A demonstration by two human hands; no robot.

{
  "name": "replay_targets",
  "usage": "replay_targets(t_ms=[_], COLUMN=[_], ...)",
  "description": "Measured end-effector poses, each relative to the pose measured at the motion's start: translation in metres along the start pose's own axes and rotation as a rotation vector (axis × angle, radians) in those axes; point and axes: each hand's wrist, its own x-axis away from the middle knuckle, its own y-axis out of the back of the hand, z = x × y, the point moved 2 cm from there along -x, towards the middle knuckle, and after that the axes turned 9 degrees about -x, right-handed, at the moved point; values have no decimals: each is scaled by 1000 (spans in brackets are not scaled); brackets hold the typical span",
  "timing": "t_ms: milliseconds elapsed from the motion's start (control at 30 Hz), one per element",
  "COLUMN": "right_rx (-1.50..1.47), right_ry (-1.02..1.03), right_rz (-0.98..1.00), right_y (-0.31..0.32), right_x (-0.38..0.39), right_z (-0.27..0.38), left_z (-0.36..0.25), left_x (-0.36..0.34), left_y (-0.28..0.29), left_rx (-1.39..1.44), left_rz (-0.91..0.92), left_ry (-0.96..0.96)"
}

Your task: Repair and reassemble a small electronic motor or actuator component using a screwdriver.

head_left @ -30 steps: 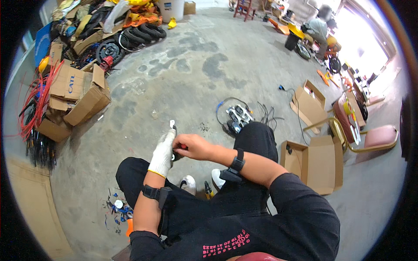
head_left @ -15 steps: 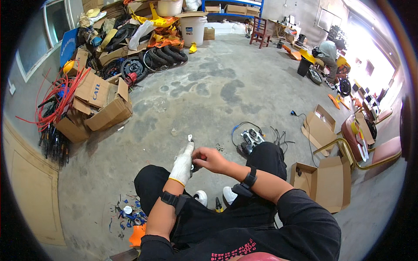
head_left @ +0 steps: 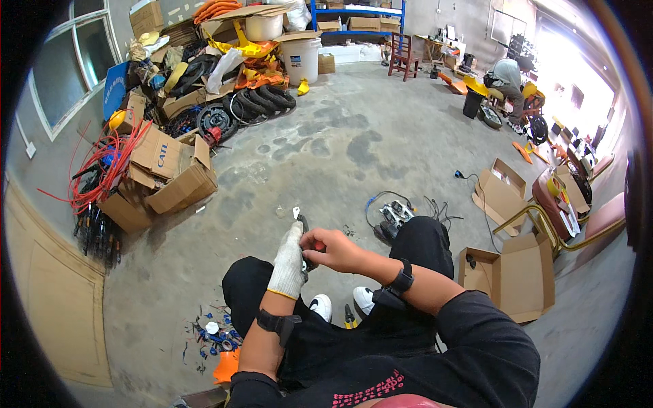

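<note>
My left hand (head_left: 289, 258), in a white knit glove, grips a small dark part (head_left: 303, 222) with a pale tab at its top (head_left: 296, 212), held between my knees. My right hand (head_left: 325, 250) is bare and closed on a red object (head_left: 319, 246), mostly hidden by the fingers, against the part. On the floor between my shoes lie yellow-handled pliers (head_left: 350, 319). A metal assembly with cables (head_left: 396, 214) lies beyond my right knee. Small blue scraps and a roll (head_left: 228, 340) lie left of me, beside an orange piece (head_left: 228, 367).
Open cardboard boxes (head_left: 524, 272) and pink-seated chairs (head_left: 598, 217) stand at right. Torn boxes (head_left: 163, 177), red tubing and tyres (head_left: 262, 102) pile at left. A co-worker (head_left: 507, 85) bends over equipment at the back right, near a wooden chair (head_left: 401, 61).
Since a second ago the view has tilted up, showing more of the back of the room. My hands stay together on the held part, with little visible change in grip.
</note>
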Motion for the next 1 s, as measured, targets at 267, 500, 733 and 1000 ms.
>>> replay_targets(t_ms=[267, 500, 733, 1000], right_rx=[-16, 72, 75, 139], right_ry=[238, 531, 478, 420], right_rz=[2, -10, -39, -127], right_y=[16, 21, 36, 66], right_x=[24, 44, 50, 47], right_z=[60, 95, 104, 113], left_z=[-23, -38, -46, -72], left_x=[74, 114, 119, 107], left_y=[-28, -51, -65, -95], left_rx=[175, 169, 22, -115], left_rz=[-62, 20, 87, 150], left_ry=[-105, -337, -350, -388])
